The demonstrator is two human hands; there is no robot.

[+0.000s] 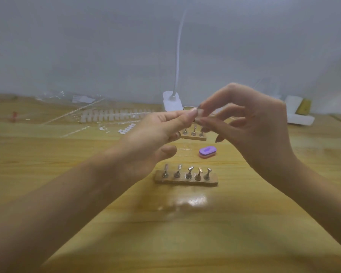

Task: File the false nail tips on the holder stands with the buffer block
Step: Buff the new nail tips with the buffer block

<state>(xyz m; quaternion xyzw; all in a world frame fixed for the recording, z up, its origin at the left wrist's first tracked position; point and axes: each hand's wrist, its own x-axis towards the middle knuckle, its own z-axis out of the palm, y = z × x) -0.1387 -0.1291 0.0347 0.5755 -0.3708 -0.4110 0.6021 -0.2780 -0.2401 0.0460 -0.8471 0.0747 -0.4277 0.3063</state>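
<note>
My left hand (156, 133) and right hand (252, 123) pinched a small clear nail tip (200, 113), raised over the far holder stand (193, 137); filing hadn't begun, the buffer block (207, 152) lay untouched on the table (185, 237), needing picking up next

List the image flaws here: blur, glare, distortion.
Head view: the left hand, the right hand and the clear piece they pinch are blurred. A white glare patch sits on the table before the near stand. The table's lines curve from the wide angle, and the back clutter is soft.
</note>
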